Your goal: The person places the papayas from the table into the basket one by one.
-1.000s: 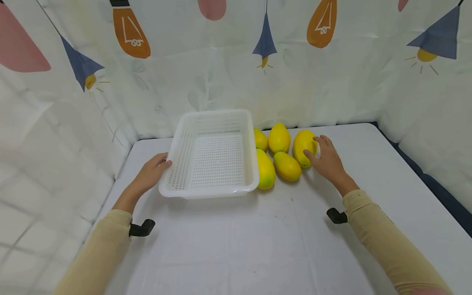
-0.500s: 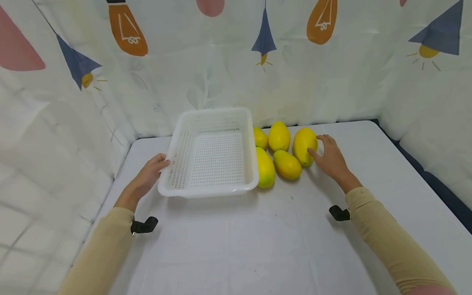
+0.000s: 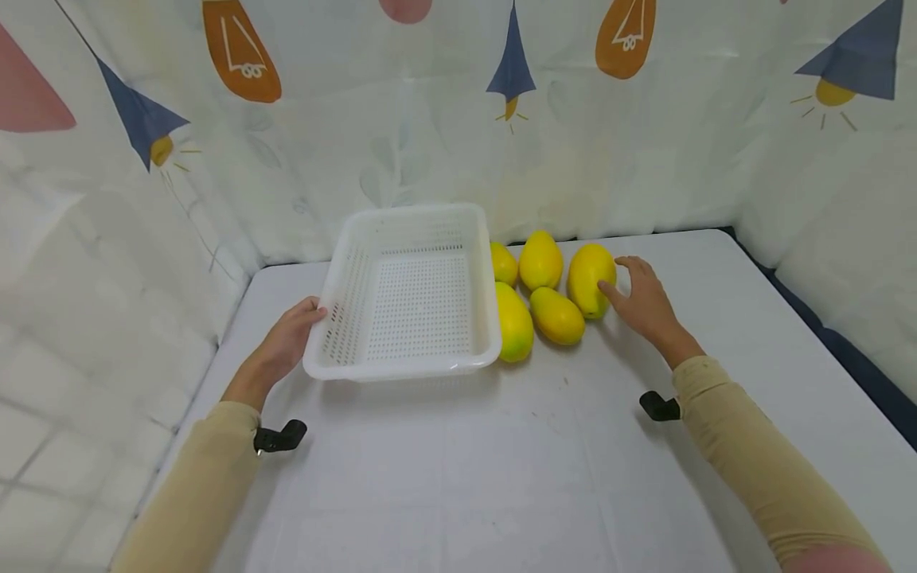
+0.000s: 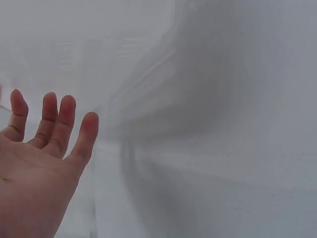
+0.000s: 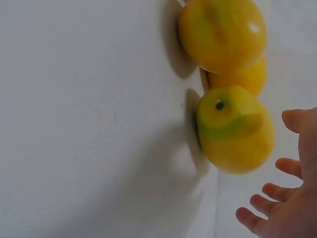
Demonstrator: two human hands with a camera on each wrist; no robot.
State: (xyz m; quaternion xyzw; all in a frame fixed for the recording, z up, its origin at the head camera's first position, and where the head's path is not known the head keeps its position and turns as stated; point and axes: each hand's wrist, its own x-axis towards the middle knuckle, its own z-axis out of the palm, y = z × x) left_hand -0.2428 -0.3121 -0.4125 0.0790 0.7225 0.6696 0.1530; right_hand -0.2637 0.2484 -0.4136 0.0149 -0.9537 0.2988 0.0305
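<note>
A white perforated plastic basket [image 3: 419, 310] sits on the left half of the table with nothing inside. At its left rim is my left hand [image 3: 282, 342]; the left wrist view shows loosely extended fingers [image 4: 62, 124] beside the outer wall. Whether they touch it I cannot tell. To the basket's right lie several yellow mangoes [image 3: 540, 263], some tinged green, two partly hidden behind the rim. My right hand [image 3: 648, 306] is at the far right mango [image 3: 591, 280], thumb and fingers spread. In the right wrist view, a gap separates the hand from that mango [image 5: 235, 131].
A white cloth covers the table [image 3: 444, 469], which ends at the back against a white curtain [image 3: 444, 135] printed with lamps and bulbs. Dark fabric [image 3: 845, 350] shows along the right edge. A black camera mount [image 3: 281, 436] is on each wrist.
My right hand has shifted slightly rightward, off the far right mango. The left hand stays by the basket rim; basket and mangoes keep their places. The head view has tilted a little.
</note>
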